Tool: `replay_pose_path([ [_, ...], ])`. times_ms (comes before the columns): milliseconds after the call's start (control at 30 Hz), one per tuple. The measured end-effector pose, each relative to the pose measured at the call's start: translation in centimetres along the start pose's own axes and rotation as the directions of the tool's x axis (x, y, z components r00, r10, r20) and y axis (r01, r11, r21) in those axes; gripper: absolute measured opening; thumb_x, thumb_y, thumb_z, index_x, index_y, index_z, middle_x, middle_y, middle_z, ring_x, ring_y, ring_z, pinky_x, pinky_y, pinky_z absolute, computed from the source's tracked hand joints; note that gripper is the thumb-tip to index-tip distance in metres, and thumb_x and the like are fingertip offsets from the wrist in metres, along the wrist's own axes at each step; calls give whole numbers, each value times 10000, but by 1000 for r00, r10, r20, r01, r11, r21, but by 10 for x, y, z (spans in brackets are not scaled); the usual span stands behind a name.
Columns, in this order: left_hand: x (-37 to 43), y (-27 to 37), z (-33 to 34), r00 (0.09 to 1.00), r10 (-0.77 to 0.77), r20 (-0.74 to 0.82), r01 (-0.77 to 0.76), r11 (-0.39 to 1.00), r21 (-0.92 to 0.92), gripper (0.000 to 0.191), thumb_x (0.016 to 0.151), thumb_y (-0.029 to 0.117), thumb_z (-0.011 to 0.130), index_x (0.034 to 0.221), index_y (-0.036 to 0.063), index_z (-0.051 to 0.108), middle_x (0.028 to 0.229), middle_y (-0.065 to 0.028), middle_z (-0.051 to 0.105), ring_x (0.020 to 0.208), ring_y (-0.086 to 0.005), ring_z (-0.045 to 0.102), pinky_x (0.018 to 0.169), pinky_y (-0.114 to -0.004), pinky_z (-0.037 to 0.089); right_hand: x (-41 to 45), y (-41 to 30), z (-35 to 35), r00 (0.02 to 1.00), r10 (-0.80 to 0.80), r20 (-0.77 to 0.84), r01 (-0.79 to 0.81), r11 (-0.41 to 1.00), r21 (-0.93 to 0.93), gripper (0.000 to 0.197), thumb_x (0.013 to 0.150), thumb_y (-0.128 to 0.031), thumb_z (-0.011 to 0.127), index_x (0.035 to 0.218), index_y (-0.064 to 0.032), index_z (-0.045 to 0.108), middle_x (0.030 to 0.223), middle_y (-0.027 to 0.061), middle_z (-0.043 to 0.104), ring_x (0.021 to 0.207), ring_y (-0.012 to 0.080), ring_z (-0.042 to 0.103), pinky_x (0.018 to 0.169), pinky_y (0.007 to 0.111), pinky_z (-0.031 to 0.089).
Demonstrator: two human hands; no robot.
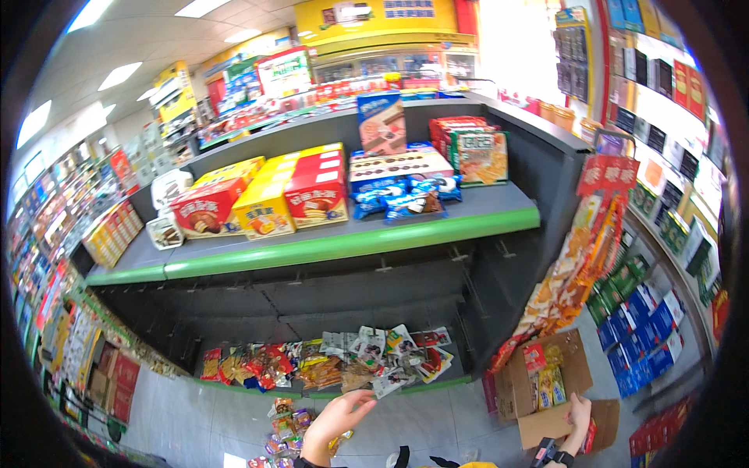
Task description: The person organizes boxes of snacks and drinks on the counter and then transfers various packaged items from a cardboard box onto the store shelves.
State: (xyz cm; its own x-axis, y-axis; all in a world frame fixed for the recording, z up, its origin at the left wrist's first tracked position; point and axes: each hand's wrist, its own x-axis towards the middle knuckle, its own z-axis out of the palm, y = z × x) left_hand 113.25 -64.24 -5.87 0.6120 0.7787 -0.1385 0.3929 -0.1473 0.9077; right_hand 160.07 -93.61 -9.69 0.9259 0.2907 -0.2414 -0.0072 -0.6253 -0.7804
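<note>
My left hand [345, 412] is held out over the floor, just in front of the bottom shelf. It holds nothing, and its fingers are loosely extended near a white-and-grey snack packet [391, 381] at the shelf's front. Several mixed snack packets [272, 364] lie piled on that shelf. To the right, my right hand [579, 412] has its fingers curled at the edge of a flap [544, 422] of an open cardboard box [515, 383]. Inside the box are yellow-and-white packets [550, 386] and a red packet [533, 357].
A green-edged upper shelf [327, 250] bears red boxes [316, 199], yellow boxes [266, 213] and blue snack packs [409, 196]. Hanging packets [562, 281] line the rack's right end. Small packaged snacks [287, 427] lie on the floor by my left forearm. Blue cartons [641, 333] stand at right.
</note>
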Motion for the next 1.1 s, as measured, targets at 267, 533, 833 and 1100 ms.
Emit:
replay_pose_path([
  [267, 6, -5, -3, 997, -39, 65, 36, 998, 42, 335, 815, 221, 555, 1052, -14, 530, 909, -154, 609, 861, -240, 596, 747, -312, 456, -37, -1, 14, 999, 28, 36, -30, 997, 74, 428, 857, -221, 469, 1131, 106, 428, 534, 137, 567, 331, 145, 481, 302, 235, 335],
  [533, 11, -7, 2, 990, 34, 139, -43, 997, 68, 327, 809, 209, 561, 1049, -13, 537, 900, -155, 611, 857, -237, 597, 744, -310, 456, -77, 12, -2, 995, 102, 22, -103, 994, 22, 383, 862, -220, 444, 1088, 87, 481, 521, 135, 570, 304, 111, 424, 304, 226, 319],
  [833, 7, -12, 8, 990, -36, 136, 30, 999, 42, 351, 810, 225, 557, 1066, -12, 524, 915, -154, 610, 880, -241, 589, 763, -310, 447, -69, -1, -3, 997, 58, 42, -58, 998, 15, 363, 862, -236, 443, 1039, 72, 523, 510, 119, 566, 292, 99, 390, 304, 225, 301],
  [1100, 12, -18, 15, 998, -15, 54, 14, 1000, 23, 272, 805, 190, 571, 981, -17, 572, 899, -139, 616, 844, -222, 607, 727, -304, 461, -48, -8, 8, 997, 47, 54, -47, 999, -1, 375, 850, -285, 471, 986, 55, 555, 446, 100, 527, 294, 94, 378, 297, 224, 263],
])
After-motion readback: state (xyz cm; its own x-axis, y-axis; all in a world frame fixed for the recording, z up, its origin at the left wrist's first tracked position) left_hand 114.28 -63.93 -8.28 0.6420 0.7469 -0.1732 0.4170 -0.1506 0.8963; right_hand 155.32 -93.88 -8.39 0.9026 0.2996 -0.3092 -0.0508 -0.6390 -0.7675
